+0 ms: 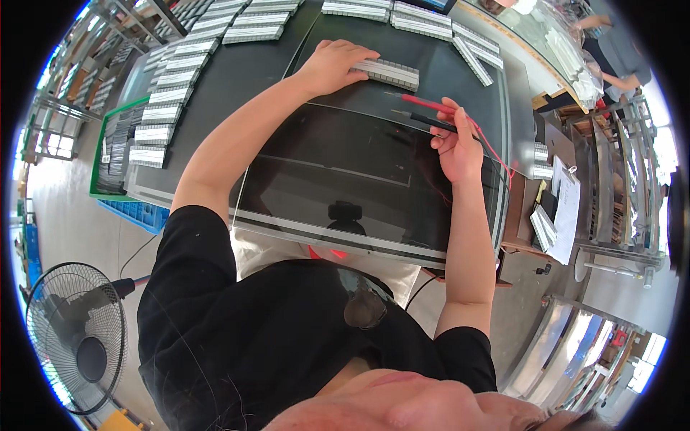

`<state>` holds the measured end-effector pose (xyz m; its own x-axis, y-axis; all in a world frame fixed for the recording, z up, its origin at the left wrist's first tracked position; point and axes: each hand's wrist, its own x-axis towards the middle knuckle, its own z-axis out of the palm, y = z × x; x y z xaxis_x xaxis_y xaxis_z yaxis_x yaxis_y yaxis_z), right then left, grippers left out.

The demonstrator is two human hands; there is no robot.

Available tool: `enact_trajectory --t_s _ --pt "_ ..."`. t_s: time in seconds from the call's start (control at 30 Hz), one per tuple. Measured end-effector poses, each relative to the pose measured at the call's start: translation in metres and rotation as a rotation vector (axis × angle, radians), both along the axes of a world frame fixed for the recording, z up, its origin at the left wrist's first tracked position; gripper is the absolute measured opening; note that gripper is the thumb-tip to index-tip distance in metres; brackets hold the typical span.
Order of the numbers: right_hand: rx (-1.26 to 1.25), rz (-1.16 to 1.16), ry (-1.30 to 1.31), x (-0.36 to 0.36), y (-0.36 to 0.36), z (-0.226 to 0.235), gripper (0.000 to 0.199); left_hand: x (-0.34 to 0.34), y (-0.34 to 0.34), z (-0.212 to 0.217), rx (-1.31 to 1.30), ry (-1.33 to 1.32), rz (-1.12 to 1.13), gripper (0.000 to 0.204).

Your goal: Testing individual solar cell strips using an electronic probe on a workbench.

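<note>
My left hand grips the left end of a grey and white segmented strip on the dark tabletop, thumb on the near side and fingers over the far side. In my right hand are two multimeter probes, a red test probe and a black test probe. Their metal tips point left, a little short of the strip and apart from it. A red lead runs down from the hand along the table's right side.
Rows of similar strips line the table's left and far edges. A green crate of dark pieces stands at the left, above a blue crate. A fan is at lower left; a clipboard lies right. Another person is at far right.
</note>
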<state>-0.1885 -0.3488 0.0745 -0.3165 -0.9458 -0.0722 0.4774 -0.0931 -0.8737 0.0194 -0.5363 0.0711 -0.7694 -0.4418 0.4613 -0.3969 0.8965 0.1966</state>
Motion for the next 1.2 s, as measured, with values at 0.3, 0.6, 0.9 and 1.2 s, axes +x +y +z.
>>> enact_trajectory --t_s 0.3,0.6,0.9,1.2 --pt "-0.047 -0.175 0.136 -0.002 -0.002 -0.006 0.03 0.007 0.061 -0.001 0.058 0.065 -0.093 0.035" --pt "0.063 -0.106 0.324 0.009 -0.002 -0.003 0.029 0.011 0.072 -0.006 0.113 0.046 -0.108 0.034" --pt "0.039 -0.119 0.314 0.011 -0.002 -0.004 0.028 0.011 0.072 -0.008 0.107 0.058 -0.112 0.034" --pt "0.053 -0.113 0.315 0.009 -0.003 -0.007 0.029 0.012 0.073 -0.007 0.137 0.054 -0.112 0.037"
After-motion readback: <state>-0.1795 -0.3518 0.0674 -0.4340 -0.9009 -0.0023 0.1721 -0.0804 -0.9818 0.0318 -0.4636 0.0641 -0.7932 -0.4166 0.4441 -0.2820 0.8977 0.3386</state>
